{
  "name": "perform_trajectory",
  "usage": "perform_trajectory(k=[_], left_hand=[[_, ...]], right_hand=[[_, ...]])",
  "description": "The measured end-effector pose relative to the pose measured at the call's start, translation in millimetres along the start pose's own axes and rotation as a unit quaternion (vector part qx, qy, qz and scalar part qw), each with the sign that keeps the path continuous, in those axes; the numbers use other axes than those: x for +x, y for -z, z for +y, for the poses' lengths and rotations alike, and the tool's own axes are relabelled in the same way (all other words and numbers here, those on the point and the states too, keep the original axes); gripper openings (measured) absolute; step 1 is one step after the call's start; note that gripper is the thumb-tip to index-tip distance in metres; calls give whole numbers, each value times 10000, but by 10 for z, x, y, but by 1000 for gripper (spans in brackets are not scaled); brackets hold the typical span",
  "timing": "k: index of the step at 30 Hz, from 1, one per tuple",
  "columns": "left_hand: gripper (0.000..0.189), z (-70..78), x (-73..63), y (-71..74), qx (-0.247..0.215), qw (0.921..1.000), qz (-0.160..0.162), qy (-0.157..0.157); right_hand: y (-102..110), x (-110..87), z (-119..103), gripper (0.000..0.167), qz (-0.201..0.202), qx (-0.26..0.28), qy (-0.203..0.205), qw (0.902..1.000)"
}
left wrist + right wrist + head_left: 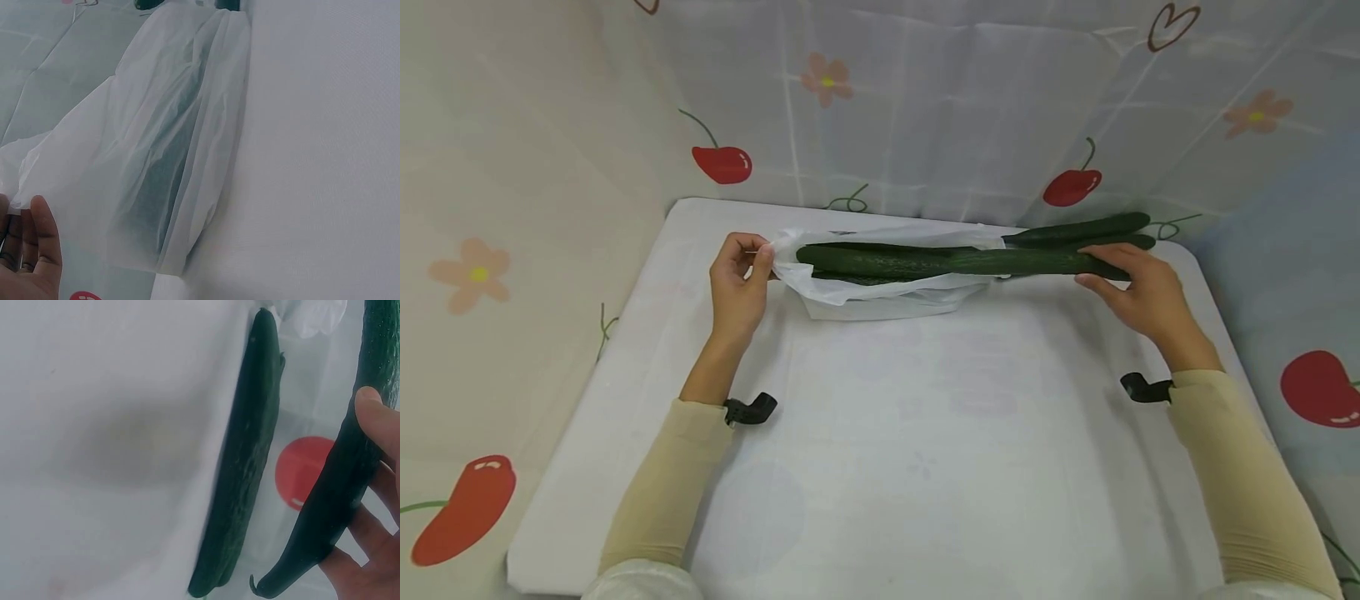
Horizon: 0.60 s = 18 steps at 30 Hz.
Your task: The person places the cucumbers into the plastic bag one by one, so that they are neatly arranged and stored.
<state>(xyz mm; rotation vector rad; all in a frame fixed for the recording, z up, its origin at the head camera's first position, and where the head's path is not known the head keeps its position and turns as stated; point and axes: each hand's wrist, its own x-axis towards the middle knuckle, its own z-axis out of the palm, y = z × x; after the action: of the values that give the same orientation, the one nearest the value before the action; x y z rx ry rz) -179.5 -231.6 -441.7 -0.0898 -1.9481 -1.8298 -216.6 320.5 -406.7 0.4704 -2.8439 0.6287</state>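
Note:
A white plastic bag (880, 309) lies along the back of the table with dark green cucumbers (872, 262) showing in its opening. My left hand (741, 279) pinches the bag's gathered left edge between thumb and fingers, pulling it up in the left wrist view. With my right hand (1150, 292) I grip a long cucumber (337, 481) near its right end, thumb on one side and fingers on the other. Its left part reaches over the bag opening. Behind it, two more cucumbers (240, 456) lie side by side at the bag's right end.
The white table (925, 467) ends close behind the bag, at a hanging curtain (925, 100) printed with cherries, flowers and hearts. A black wrist mount (751, 409) sticks out from the left cuff, and another black mount (1145, 388) from the right one.

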Motion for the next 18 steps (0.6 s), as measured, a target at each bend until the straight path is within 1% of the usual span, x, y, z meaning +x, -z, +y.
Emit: perform_trajectory(k=[5, 10, 14, 18], left_hand=[[29, 6, -11, -4, -8, 10000, -25, -7], [29, 9, -18, 13, 37, 10000, -25, 17], [29, 10, -15, 5, 43, 10000, -27, 62], [29, 21, -6, -20, 55, 9999, -64, 114]], right_hand=[[-37, 69, -126, 49, -27, 6, 24, 10000], [-130, 159, -238, 50, -96, 37, 63, 9999], [-200, 243, -324, 50, -62, 96, 235, 9997], [-224, 322, -443, 49, -82, 101, 323, 9994]])
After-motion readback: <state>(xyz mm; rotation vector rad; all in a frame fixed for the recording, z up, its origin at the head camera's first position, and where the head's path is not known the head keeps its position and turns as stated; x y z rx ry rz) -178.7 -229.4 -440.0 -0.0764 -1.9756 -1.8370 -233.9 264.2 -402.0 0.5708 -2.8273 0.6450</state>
